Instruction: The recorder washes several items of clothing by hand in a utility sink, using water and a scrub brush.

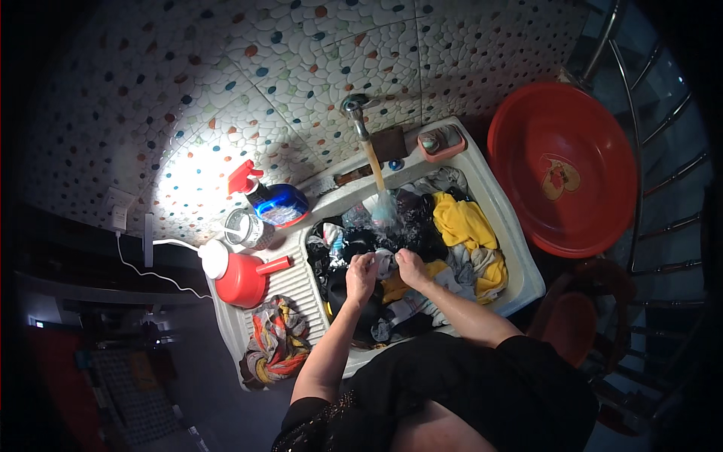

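Observation:
My left hand (pixel 362 277) and my right hand (pixel 413 268) are raised over the laundry sink (pixel 522 271), their fingers closed on a small light-coloured cloth (pixel 386 264) stretched between them. Water (pixel 375 166) runs from the wall tap (pixel 355 108) into the basin just beyond my hands. Wet clothes fill the basin: black garments (pixel 350 294), a yellow garment (pixel 464 219) at the right, and grey and white pieces around them. On the ribbed washboard at the left lies a patterned red, yellow and grey cloth (pixel 278 344).
A red dipper (pixel 240 279), a glass jar (pixel 248 229) and a blue spray bottle (pixel 279 204) stand on the sink's left side. A pink soap dish (pixel 443 148) sits at the back corner. Right of the sink is a large red basin (pixel 565 164) beside a metal railing (pixel 635 152).

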`<action>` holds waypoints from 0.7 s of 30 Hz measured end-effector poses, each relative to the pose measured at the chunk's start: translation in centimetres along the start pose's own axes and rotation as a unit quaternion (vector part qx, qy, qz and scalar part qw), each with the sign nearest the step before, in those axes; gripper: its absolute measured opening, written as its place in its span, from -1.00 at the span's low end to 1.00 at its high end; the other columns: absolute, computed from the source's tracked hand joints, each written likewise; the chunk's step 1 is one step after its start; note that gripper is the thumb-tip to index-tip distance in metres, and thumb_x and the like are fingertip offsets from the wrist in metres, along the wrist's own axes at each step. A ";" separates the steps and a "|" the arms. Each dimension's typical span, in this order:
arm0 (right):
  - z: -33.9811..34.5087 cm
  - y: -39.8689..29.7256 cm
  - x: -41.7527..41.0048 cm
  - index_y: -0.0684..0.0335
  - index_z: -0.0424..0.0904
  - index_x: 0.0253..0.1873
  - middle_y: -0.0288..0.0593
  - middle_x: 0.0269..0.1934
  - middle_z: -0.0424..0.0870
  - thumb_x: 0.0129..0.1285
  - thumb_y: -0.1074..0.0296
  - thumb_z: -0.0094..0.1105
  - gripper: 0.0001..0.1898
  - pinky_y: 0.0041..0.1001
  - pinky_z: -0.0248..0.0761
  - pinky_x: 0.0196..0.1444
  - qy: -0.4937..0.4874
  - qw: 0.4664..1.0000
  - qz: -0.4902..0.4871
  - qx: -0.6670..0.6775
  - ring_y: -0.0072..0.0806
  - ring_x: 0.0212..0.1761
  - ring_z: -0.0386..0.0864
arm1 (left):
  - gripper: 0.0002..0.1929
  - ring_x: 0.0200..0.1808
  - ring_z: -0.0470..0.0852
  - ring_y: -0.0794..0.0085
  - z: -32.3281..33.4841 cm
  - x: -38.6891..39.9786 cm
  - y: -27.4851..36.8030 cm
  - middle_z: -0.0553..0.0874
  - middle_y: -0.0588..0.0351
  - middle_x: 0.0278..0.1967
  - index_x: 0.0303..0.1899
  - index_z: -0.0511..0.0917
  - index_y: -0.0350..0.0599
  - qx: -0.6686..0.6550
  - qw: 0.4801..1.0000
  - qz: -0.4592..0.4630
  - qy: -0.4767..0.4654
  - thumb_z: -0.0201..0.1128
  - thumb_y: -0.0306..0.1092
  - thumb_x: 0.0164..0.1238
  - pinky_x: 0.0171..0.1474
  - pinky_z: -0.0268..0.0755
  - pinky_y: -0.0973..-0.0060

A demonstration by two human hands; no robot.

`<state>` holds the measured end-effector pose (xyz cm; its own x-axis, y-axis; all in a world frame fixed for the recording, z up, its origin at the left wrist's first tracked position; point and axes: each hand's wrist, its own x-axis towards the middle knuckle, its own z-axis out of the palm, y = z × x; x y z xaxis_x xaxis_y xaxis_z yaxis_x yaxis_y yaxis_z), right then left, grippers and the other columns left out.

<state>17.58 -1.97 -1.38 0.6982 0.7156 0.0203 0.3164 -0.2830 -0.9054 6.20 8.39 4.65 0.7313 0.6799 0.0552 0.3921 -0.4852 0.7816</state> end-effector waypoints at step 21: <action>-5.4 3.6 4.8 0.22 0.44 -0.20 -0.18 -0.42 0.51 0.27 0.20 -0.16 -0.76 -0.41 0.40 -0.55 0.268 0.746 0.414 0.447 -0.36 -0.45 0.52 | -0.72 -0.03 0.55 -0.03 -2.8 -0.3 -6.0 0.57 -0.23 -0.15 -0.22 0.44 -0.47 -0.565 0.715 -0.356 0.208 -0.19 -0.43 0.31 0.03 0.43 -0.03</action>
<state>25.55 -2.99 -2.30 0.6494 0.1061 -0.7530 -0.7534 0.2241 -0.6182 2.05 12.60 1.65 0.2499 0.7520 -0.6100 -0.2906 0.6592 0.6935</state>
